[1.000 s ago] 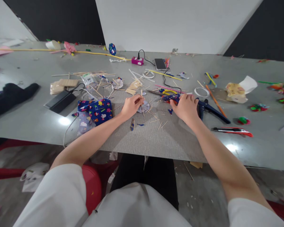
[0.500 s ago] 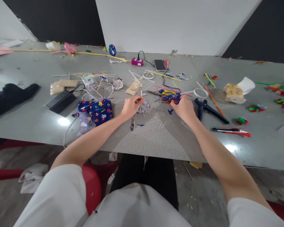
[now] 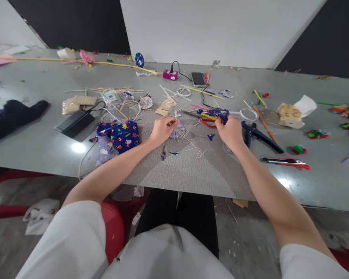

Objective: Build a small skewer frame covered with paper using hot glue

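Note:
A short wooden stick [image 3: 176,114] stands upright in the pinched fingers of my left hand [image 3: 163,131]. Just below those fingers lies a wheel-like piece of thin sticks and pale film [image 3: 178,131]. My right hand [image 3: 231,132] is wrapped round a blue glue gun [image 3: 216,112], its tip pointing left. Orange-handled scissors [image 3: 208,123] lie under and in front of the gun. A blue fabric scrap [image 3: 211,137] rests between my hands, and loose sticks [image 3: 202,153] are scattered nearer to me.
Blue patterned fabric [image 3: 125,135] and a black box-like device [image 3: 75,124] lie at the left. On the right are a dark-handled cutter [image 3: 260,135] and a red utility knife [image 3: 287,162]. A purple power socket [image 3: 170,74] and a phone [image 3: 198,79] sit at the back.
My right hand has moved right with the glue gun, slightly upward in the view, uncovering the orange scissor handles. My left hand keeps its pinch on the stick, almost unmoved.

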Action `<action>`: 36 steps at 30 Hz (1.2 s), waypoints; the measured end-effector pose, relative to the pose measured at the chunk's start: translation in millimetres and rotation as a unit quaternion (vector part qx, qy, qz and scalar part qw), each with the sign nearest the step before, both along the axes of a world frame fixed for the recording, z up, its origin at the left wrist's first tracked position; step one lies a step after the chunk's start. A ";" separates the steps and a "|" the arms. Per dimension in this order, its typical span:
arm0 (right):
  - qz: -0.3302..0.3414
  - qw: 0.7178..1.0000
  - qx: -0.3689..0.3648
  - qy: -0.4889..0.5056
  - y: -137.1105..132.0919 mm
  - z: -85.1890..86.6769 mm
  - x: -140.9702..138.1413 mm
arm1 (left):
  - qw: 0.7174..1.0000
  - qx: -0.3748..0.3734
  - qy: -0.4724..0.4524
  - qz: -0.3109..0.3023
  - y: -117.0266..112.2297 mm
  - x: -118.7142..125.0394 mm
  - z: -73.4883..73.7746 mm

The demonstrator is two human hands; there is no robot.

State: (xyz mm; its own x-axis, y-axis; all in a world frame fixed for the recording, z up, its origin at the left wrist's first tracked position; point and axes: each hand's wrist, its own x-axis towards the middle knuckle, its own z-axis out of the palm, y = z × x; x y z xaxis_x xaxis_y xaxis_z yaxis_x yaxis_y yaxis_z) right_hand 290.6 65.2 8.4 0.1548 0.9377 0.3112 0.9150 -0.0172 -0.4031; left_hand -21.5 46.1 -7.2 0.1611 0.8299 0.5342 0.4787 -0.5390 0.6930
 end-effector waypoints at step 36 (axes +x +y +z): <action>0.218 0.974 0.048 -0.047 -26.0 -12.9 -51.5 | 0.998 -0.040 -0.057 0.002 -1.9 1.7 5.4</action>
State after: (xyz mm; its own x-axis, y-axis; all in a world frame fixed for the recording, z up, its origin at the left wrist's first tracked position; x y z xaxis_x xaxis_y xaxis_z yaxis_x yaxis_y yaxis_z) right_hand 239.1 39.3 -4.5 -0.2847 0.8739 0.3940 0.8597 0.4146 -0.2984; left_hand -19.8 44.2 -1.7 0.0999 0.8706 0.4818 0.3963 -0.4789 0.7833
